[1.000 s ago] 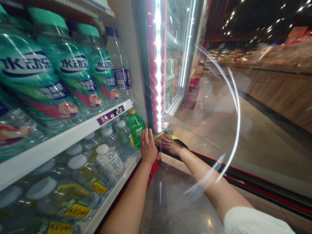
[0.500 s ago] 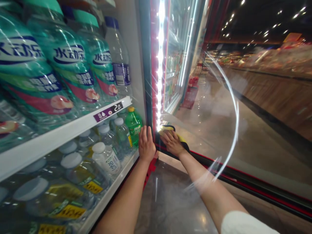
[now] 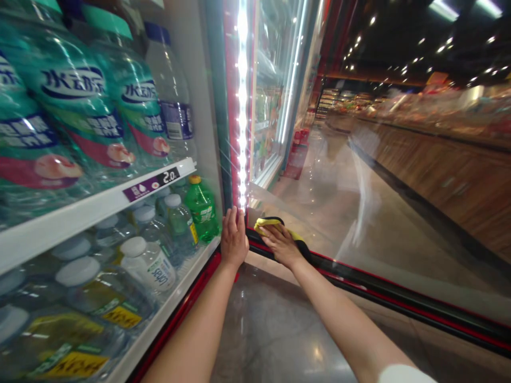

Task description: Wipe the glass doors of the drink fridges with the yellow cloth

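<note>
My left hand (image 3: 234, 239) rests with fingers stretched upward against the cooler's frame, at the foot of the bright light strip (image 3: 242, 106). It holds nothing. My right hand (image 3: 280, 243) presses a yellow cloth with black edging (image 3: 265, 221) against the low inner corner of the glass door (image 3: 335, 213), just above its black and red bottom rail (image 3: 359, 282). Part of the cloth is hidden under my fingers. Nearest to my left hand, on the lower shelf, stands a green bottle with a yellow cap (image 3: 202, 210).
To the left, large teal bottles (image 3: 75, 106) stand on an upper shelf with a price strip (image 3: 151, 183). White-capped bottles (image 3: 147, 263) fill the shelf below. Shiny floor (image 3: 271, 330) lies beneath my arms. Through the glass, a long wood-sided display (image 3: 439, 154) shows.
The view has shifted, moving the shelves leftward in the picture. My right hand and the cloth have slid away from the light strip along the rail. My left hand is closer to the strip.
</note>
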`<state>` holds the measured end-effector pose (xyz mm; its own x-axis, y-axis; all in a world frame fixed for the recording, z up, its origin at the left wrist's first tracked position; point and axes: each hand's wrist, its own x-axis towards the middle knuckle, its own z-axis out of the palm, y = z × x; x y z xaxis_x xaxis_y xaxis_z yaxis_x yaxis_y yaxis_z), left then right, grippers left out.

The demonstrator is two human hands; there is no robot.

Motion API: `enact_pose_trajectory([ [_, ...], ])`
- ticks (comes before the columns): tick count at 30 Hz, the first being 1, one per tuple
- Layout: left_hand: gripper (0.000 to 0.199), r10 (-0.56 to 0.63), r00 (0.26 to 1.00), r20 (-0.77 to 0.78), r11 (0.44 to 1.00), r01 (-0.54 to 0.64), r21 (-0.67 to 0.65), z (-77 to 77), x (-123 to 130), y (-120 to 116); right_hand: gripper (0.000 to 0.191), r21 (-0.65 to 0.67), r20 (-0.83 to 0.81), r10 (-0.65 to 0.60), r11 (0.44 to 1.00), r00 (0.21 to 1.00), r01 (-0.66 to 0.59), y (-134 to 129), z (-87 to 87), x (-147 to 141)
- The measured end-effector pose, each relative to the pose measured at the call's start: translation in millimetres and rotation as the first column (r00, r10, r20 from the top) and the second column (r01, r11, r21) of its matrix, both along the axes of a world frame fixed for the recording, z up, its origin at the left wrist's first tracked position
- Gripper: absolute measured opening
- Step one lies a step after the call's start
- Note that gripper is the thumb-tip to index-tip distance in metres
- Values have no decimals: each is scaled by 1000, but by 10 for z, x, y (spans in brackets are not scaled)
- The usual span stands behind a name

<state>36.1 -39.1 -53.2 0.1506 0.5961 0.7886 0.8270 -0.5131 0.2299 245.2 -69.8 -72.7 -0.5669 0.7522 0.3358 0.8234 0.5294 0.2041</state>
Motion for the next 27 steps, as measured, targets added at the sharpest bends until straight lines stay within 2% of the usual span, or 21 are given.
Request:
enact_pose_trajectory([
  [2,74,-16,1000,4,1000,16,1,-9,90,-13,48,-3,-2,1,1000,1000,-1,114,38,-154],
  [4,73,-40,999,-12,999,40,-8,-36,221,-35,47,34,44,37,999,998,-38,100,80,-92],
  [7,73,-51,997,-64,998,48,-46,-103,427,-81,55,138,118,31,989,993,-47,-243,99,408],
  [10,72,-29,990,-138,998,21,-56,-172,558,-124,63,266,110,-88,962,990,56,-767,39,1057],
  [13,74,-53,977,-208,999,50,-23,-206,612,-147,64,308,60,-162,941,985,136,-1073,-27,1378],
  [15,76,-90,969,-231,996,94,8,-199,654,-152,64,292,36,-154,947,987,137,-1052,-16,1311],
  [19,78,-164,961,-225,979,186,84,-128,850,-165,60,190,34,-87,979,996,79,-748,165,952],
  [21,78,-217,952,-214,964,244,107,-78,976,-182,60,138,59,-50,990,997,41,-711,263,981],
  [23,79,-276,937,-215,947,303,106,-32,1077,-206,61,125,86,-46,991,995,35,-857,305,1250],
  [27,80,-315,923,-219,934,342,98,30,1157,-254,59,156,109,-67,986,992,50,-1441,228,2076],
])
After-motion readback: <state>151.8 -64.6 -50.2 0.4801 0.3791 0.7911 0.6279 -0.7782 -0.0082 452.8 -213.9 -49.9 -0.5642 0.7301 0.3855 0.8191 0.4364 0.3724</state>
